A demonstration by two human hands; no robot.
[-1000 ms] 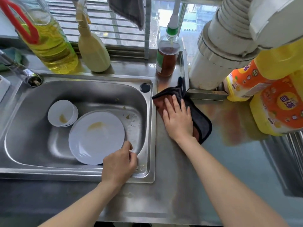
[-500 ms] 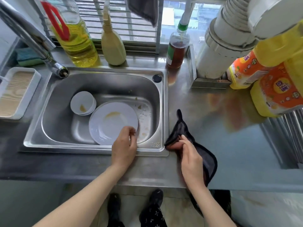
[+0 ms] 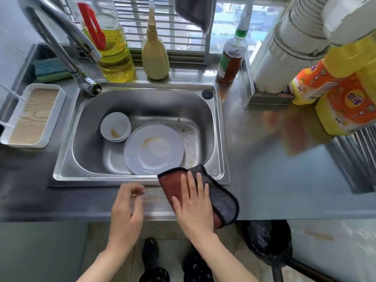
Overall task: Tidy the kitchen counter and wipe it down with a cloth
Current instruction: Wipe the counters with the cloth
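You are pressing the cloth (image 3: 221, 197) flat under your right hand (image 3: 195, 204), fingers spread, just in front of the sink (image 3: 220, 139) rim, for wide wiping contact; your left hand (image 3: 127, 208) is hovering beside it, loosely curled, holding nothing.

The cloth (image 3: 221, 198) is rust-red on one face, grey on the other, edged in black. In the steel-grey sink (image 3: 66, 143), the plate (image 3: 154, 149) and bowl (image 3: 116, 127) are white with yellowish smears. At the grey counter's (image 3: 284, 169) back edge, the oil bottle (image 3: 114, 55) is yellow with a red handle; the left-edge tray (image 3: 32, 117) shows pale wood grain.
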